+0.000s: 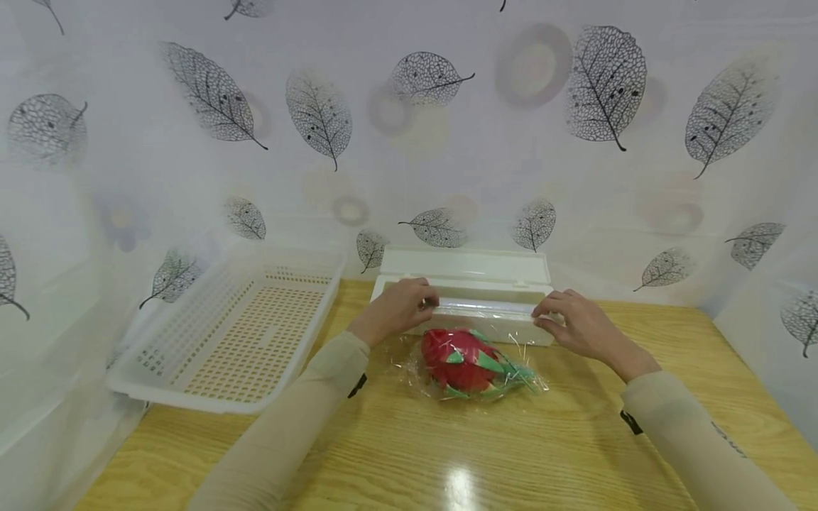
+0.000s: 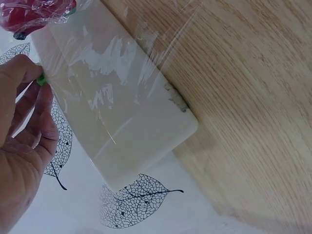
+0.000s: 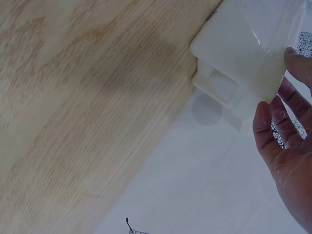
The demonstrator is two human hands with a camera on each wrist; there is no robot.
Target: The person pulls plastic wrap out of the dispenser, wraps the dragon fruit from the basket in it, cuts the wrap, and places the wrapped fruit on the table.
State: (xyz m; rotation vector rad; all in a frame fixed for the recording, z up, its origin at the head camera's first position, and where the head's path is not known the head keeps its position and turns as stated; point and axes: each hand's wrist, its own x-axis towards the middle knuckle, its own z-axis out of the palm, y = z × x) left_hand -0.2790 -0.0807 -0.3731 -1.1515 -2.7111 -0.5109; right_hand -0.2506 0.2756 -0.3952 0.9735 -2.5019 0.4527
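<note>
A white cling film box (image 1: 537, 332) stands at the back of the table with its lid (image 1: 466, 264) raised. Clear cling film (image 2: 107, 92) runs from the roll inside over its front wall. My left hand (image 1: 399, 305) is at the front edge, left of the middle, and pinches a small green piece (image 2: 41, 78) there. My right hand (image 1: 578, 325) holds the box's right end between thumb and fingers. In front of the box lies a red dragon fruit (image 1: 463, 362) with green scales, covered by crinkled film. The roll is mostly hidden in the box.
A white perforated plastic basket (image 1: 224, 406) stands left of the box, on the table's left side. Behind is a pale sheet (image 1: 447, 170) printed with leaves. The wooden table (image 1: 511, 454) spreads in front of the fruit.
</note>
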